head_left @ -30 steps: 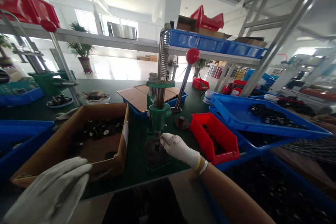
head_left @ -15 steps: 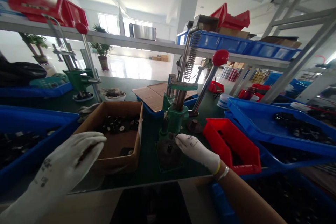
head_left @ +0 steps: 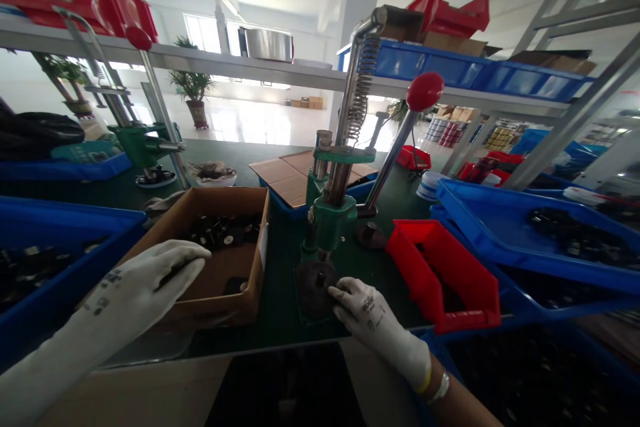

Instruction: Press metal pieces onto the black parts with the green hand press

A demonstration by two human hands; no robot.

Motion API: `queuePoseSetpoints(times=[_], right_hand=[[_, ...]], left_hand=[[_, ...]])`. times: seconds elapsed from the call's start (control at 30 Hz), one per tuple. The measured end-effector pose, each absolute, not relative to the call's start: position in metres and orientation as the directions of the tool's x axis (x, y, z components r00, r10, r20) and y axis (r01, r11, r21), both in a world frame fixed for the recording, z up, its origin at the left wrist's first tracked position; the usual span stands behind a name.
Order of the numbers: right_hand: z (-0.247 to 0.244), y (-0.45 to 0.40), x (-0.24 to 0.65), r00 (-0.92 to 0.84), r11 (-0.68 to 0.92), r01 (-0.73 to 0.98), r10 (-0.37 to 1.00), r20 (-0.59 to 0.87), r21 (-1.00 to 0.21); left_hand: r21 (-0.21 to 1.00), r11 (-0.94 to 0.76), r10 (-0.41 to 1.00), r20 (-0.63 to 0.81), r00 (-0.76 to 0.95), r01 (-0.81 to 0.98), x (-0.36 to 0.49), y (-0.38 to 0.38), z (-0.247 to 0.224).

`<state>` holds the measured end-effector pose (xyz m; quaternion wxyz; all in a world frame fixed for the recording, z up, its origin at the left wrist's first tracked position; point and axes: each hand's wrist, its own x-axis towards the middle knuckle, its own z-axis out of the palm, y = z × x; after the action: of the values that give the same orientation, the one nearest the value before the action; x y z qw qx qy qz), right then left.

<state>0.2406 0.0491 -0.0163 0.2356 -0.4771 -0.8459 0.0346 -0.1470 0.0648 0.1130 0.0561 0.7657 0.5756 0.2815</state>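
Press base (head_left: 314, 290), round and dark, sits under the green hand press (head_left: 327, 223); the gloved right hand (head_left: 373, 327) touches its edge with fingers spread. The gloved left hand (head_left: 135, 297) curls over the cardboard box (head_left: 253, 287) of metal parts (head_left: 225, 232); whether it grasps anything is hidden.
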Motion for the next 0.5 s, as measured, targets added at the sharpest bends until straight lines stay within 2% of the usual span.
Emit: queuePoseSetpoints(times=[0.07, 0.13, 0.2, 0.33, 0.4, 0.5], right_hand=[[-0.028, 0.048, 0.243, -0.486, 0.581, 0.79, 0.789, 0.376, -0.198], [-0.039, 0.048, 0.247, -0.492, 0.603, 0.764, 0.775, 0.397, -0.23], [-0.047, 0.049, 0.25, -0.473, 0.609, 0.737, 0.775, 0.419, -0.293], [-0.047, 0.048, 0.249, -0.443, 0.616, 0.715, 0.765, 0.468, -0.33], [-0.04, 0.046, 0.245, -0.355, 0.562, 0.721, 0.802, 0.481, -0.404], [-0.03, 0.043, 0.241, -0.185, 0.431, 0.702, 0.88, 0.438, -0.568]], left_hand=[[0.405, -0.334, 0.912, 0.366, 0.184, 0.851, -0.148, 0.067, 0.108], [0.402, -0.32, 0.929, 0.312, 0.201, 0.858, -0.149, 0.072, 0.103], [0.418, -0.29, 0.954, 0.2, 0.224, 0.861, -0.151, 0.08, 0.102], [0.408, -0.267, 0.945, -0.067, 0.32, 0.873, -0.15, 0.103, 0.104], [0.387, -0.269, 0.904, -0.214, 0.37, 0.882, -0.143, 0.113, 0.106], [0.316, -0.244, 0.852, -0.382, 0.359, 0.917, -0.125, 0.122, 0.105]])
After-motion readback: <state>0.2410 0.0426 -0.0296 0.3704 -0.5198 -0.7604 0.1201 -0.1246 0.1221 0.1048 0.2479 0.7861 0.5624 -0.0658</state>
